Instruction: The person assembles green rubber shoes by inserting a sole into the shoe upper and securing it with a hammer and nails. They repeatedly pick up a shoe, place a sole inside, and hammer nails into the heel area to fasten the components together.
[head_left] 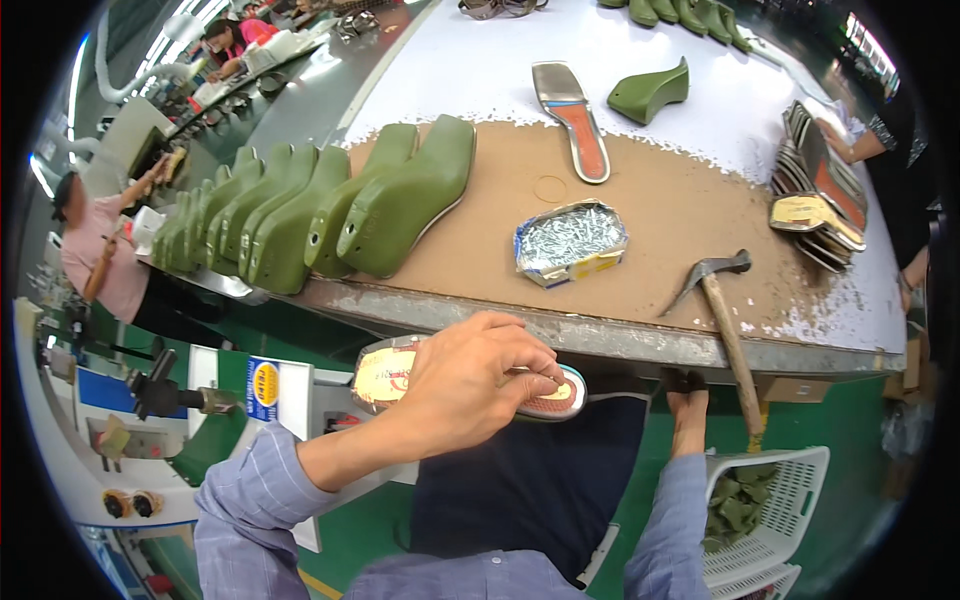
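Observation:
My left hand (478,378) lies across an insole (382,372) with a yellow label at one end and a reddish-brown patch at the other, above my dark-clothed lap. Its thumb and fingers are closed in a pinch over the insole; what is between the tips is too small to make out. What supports the insole underneath is hidden. My right hand (687,397) is lowered by the table's front edge, its fingers in shadow. The hammer (728,335) is nearest to it, with its head on the table and its wooden handle sticking out over the edge.
Green shoe lasts (415,200) stand in a row at the left of the table (680,180). A box of small nails (572,240), a loose insole (578,125), a single last (650,92) and stacked insoles (820,190) lie beyond. A white basket (790,500) stands lower right. Other people work nearby.

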